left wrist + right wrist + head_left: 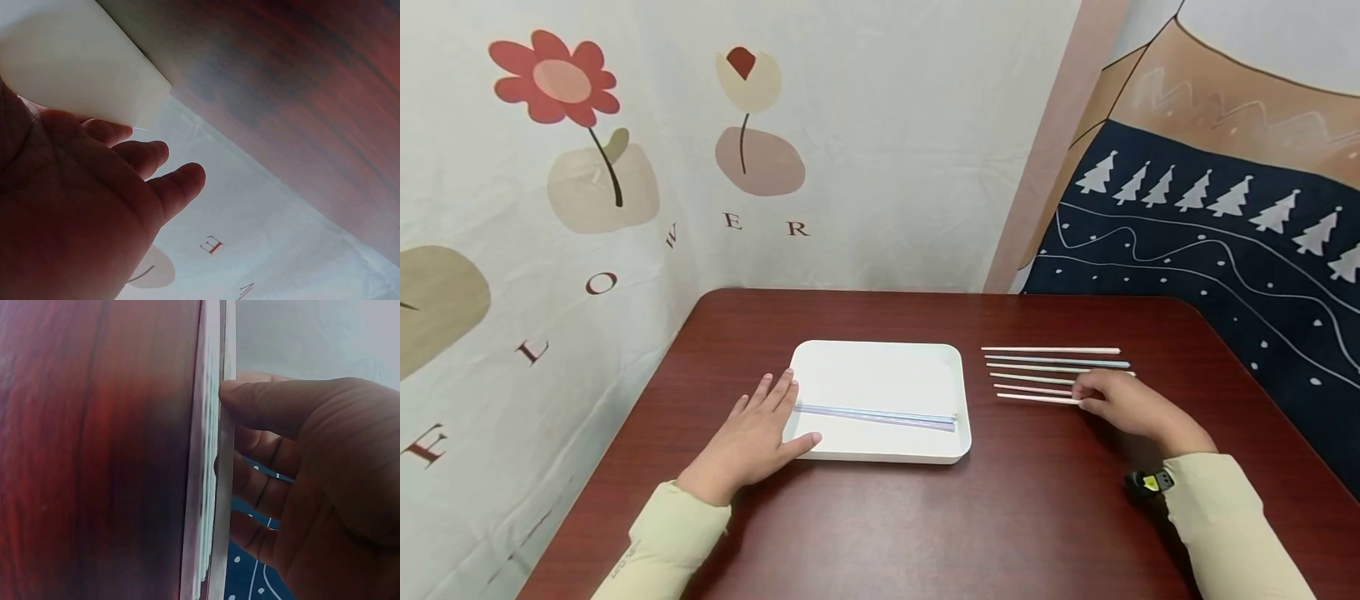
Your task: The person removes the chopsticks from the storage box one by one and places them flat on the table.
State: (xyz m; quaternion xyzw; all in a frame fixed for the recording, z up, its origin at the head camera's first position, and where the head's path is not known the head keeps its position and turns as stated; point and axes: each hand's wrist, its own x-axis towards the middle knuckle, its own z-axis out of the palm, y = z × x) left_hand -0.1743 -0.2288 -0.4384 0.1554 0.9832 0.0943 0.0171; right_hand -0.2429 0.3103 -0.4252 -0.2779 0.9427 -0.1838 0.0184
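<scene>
A white tray lies on the table, with light blue and pale purple chopsticks side by side across its near half. My left hand rests at the tray's left edge, fingers spread and thumb over the near left corner. To the right of the tray lies a row of several pastel chopsticks, roughly parallel. My right hand is at their right ends and pinches the nearest, pale chopstick. In the right wrist view the thumb presses on that chopstick, close beside the others.
The dark red-brown table reaches back to a white cloth printed with flowers and letters. A navy cloth with white trees hangs at the right. A black wristband is on the right wrist.
</scene>
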